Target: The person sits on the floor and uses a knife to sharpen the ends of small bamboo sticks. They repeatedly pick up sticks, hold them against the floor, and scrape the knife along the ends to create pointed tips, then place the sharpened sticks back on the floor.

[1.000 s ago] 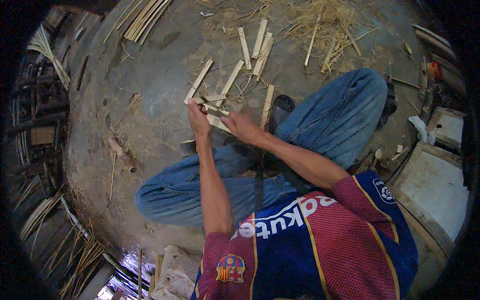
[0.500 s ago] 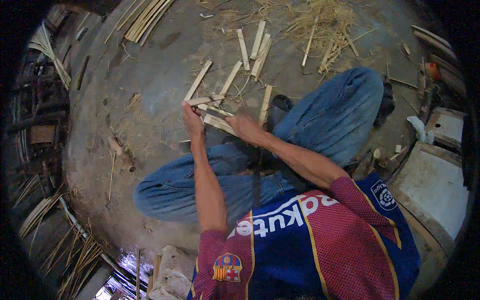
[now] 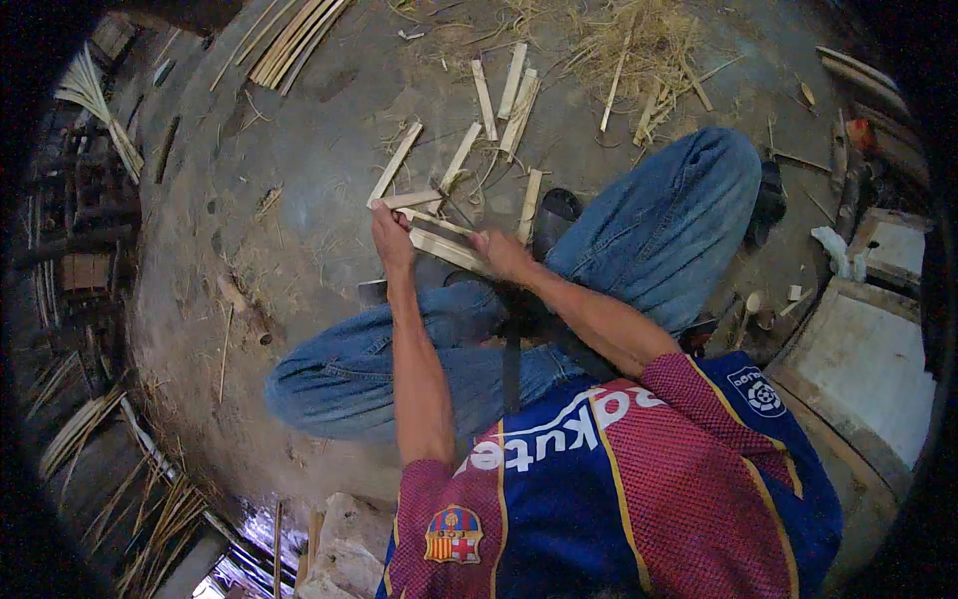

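Note:
My left hand (image 3: 391, 240) is closed around the left end of a narrow pale wooden strip (image 3: 436, 221), which looks like split bamboo. At the strip's other end my right hand (image 3: 502, 256) is closed, its palm side hidden. A thin dark sliver, perhaps a blade, shows by its fingers, too small to make out. Just below the strip, a wider pale slat (image 3: 449, 250) lies in front of my crossed legs. Another short slat (image 3: 413, 199) reaches right from near my left thumb. Beyond it two slats (image 3: 396, 163) (image 3: 460, 153) lie on the floor.
Several more slats (image 3: 514, 80) lie farther off, beside a heap of fibrous shavings (image 3: 639, 40). A bundle of long strips (image 3: 299, 40) rests at the far left. A whitish board (image 3: 863, 359) stands at the right. My jeans-clad knees (image 3: 689, 200) spread to both sides.
My right hand has shifted slightly right, away from my left hand, and more of the strip shows between them. My left hand stays nearly in place.

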Motion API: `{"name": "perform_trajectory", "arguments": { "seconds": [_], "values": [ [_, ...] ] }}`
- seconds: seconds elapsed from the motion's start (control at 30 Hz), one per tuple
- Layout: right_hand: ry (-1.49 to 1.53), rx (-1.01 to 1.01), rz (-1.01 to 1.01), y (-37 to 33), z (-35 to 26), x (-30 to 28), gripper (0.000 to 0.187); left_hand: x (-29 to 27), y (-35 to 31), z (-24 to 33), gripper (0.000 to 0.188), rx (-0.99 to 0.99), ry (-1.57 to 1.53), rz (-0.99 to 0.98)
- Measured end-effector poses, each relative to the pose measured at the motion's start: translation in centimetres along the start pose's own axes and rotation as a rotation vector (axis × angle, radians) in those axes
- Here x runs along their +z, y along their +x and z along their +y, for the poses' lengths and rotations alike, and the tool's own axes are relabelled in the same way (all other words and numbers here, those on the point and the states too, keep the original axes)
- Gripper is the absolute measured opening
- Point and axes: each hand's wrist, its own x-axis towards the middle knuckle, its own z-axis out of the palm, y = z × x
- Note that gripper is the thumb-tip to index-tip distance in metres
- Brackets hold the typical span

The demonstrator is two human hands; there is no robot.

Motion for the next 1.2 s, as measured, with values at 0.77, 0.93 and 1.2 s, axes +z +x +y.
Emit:
{"name": "perform_trajectory", "arguments": {
  "seconds": [0.77,0.93,1.2],
  "values": [
    [0.061,-0.34,0.17,-2.3,-1.3,3.1,0.042,0.2,0.5,-1.3,0.067,-0.127,0.061,0.088],
    [0.062,-0.226,0.014,-1.2,-1.3,2.0,0.041,0.1,0.9,-2.2,0.069,-0.122,-0.101,0.131],
    [0.076,-0.125,0.048,-1.2,-1.3,0.6,0.05,0.8,0.9,-2.2,0.077,-0.179,-0.015,0.129]
  ]
}}
